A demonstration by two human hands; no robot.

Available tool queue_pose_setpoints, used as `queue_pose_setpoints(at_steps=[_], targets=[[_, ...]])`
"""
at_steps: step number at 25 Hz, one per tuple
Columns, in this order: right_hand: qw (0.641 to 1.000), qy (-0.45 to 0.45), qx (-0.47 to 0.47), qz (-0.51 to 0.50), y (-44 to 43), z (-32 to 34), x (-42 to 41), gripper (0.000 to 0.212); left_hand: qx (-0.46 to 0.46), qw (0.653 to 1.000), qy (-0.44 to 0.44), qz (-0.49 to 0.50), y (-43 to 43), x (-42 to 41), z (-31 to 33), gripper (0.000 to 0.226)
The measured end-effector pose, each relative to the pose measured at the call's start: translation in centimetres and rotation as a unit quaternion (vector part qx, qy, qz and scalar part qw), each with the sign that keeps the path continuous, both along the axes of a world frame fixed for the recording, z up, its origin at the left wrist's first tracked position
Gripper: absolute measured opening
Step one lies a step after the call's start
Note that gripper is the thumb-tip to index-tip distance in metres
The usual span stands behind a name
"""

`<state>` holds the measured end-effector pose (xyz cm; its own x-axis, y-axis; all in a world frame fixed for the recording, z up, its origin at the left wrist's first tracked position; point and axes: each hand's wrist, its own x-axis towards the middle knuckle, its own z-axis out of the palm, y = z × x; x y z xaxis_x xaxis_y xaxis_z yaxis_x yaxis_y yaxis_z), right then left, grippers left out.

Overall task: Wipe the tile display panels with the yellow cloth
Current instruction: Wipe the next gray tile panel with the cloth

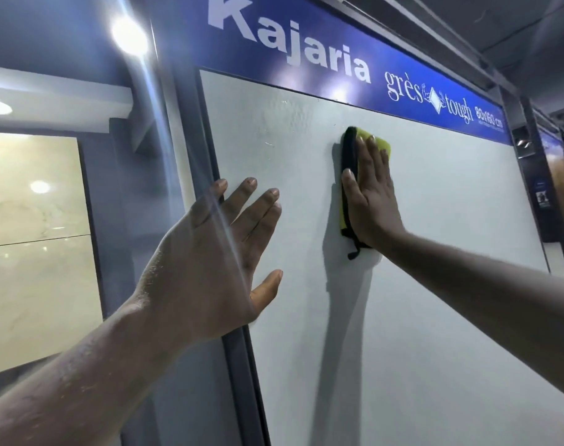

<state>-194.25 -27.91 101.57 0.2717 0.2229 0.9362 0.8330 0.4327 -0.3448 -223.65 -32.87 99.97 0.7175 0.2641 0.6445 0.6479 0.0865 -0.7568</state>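
Tile panel (435, 284), right hand (372, 197) pressing yellow cloth (382, 144) near top edge

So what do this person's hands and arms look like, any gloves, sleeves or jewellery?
Both are bare: the left hand and right hand wear no gloves, and no rings show. No watch or band sits at either wrist, and no sleeve covers either forearm as far as the picture reaches. Nails are short.

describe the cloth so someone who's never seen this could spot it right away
Find the blue Kajaria sign across the top; below it hangs a pale grey tile panel. Near the panel's upper middle, the right hand presses a cloth flat against it. It is the only bright yellow thing, edged in black.
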Motion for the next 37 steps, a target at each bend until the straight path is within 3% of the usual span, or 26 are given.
queue_pose_setpoints(at_steps=[1, 4, 6, 9, 11, 15, 16, 19, 20, 25, 26, 28, 30, 32, 34, 37], targets=[[1.000, 0.007, -0.002, -0.001, -0.2, 0.8, -0.8, 0.068, -0.003, 1.000, -0.004, -0.009, -0.1, 0.0, 0.1, 0.090], [0.988, -0.149, 0.045, 0.002, -0.5, -2.4, -3.3, 0.063, 0.006, 0.997, -0.018, -0.080, 0.3, -0.1, 0.0, 0.084], [0.979, -0.194, 0.070, 0.008, -0.2, -4.6, -2.1, 0.062, 0.020, 0.994, -0.031, -0.106, 0.7, -0.2, -0.5, 0.082], [0.996, -0.069, 0.052, 0.009, 0.1, -0.9, -1.9, 0.063, 0.031, 0.993, -0.060, -0.099, 0.6, -0.2, -0.8, 0.085], [0.998, -0.043, 0.038, 0.015, -0.6, 0.9, -4.3, 0.063, 0.032, 0.992, -0.086, -0.091, 0.3, -0.6, -0.7, 0.089], [0.971, -0.229, 0.068, 0.001, -1.9, -3.5, -6.9, 0.062, 0.058, 0.991, -0.085, -0.082, -0.3, -3.5, -0.7, 0.097], [0.975, -0.210, 0.065, -0.001, -1.8, -3.7, -6.6, 0.062, 0.055, 0.991, -0.079, -0.095, -0.2, -4.3, -0.8, 0.098], [0.999, -0.027, 0.038, 0.006, -2.1, 0.1, -8.5, 0.064, 0.054, 0.987, -0.066, -0.136, 0.0, -6.4, -1.3, 0.102], [0.999, -0.013, 0.034, 0.004, -2.6, 1.2, -10.0, 0.065, 0.051, 0.985, -0.064, -0.151, 0.0, -6.7, -1.4, 0.104], [0.985, -0.163, 0.060, -0.006, -4.4, -4.4, -15.4, 0.062, -0.015, 0.963, -0.071, -0.258, 2.5, -7.7, -1.4, 0.116], [0.988, -0.144, 0.051, -0.014, -4.5, -5.1, -15.0, 0.062, -0.029, 0.953, -0.080, -0.292, 3.1, -7.6, -1.7, 0.118], [0.999, -0.018, 0.026, -0.010, -4.4, -3.1, -14.9, 0.065, -0.047, 0.934, -0.095, -0.341, 4.1, -7.8, -2.0, 0.116], [0.998, 0.063, 0.011, -0.002, -4.7, -0.9, -16.2, 0.066, -0.051, 0.930, -0.089, -0.352, 4.0, -8.1, -2.3, 0.099], [0.999, -0.006, 0.039, -0.016, -4.9, -2.6, -18.1, 0.063, -0.029, 0.930, -0.084, -0.357, 3.8, -8.7, -2.4, 0.079], [0.996, -0.075, 0.052, -0.017, -4.7, -6.2, -17.7, 0.061, -0.045, 0.926, -0.096, -0.362, 3.8, -9.0, -2.9, 0.073], [0.999, 0.017, 0.019, -0.019, -4.2, -6.9, -15.1, 0.064, -0.080, 0.916, -0.108, -0.378, 3.3, -8.9, -3.3, 0.073]])
